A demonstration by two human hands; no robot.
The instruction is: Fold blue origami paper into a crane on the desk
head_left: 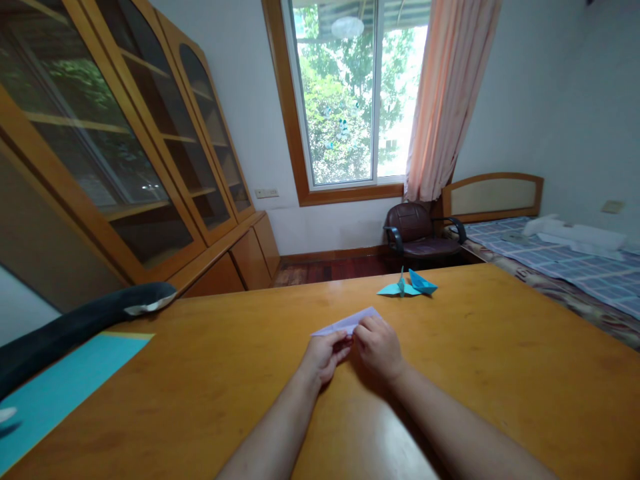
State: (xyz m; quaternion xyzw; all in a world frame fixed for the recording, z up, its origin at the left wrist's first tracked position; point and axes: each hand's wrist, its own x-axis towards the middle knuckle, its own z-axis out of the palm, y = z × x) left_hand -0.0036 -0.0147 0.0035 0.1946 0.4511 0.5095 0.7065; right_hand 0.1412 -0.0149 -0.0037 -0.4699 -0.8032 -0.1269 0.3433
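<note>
You are facing the bench (240, 373); origami (410, 290) is lying behind the paper (343, 325), rightward; the cabinet (150, 133) is standing left, the bed (560, 260) right.

Lilac paper (350, 321) partly hidden, bed (575, 268) cropped

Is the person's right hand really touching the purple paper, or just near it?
Touching. The head view shows the right hand closed on the purple paper, covering part of it, with no gap between them.
</note>
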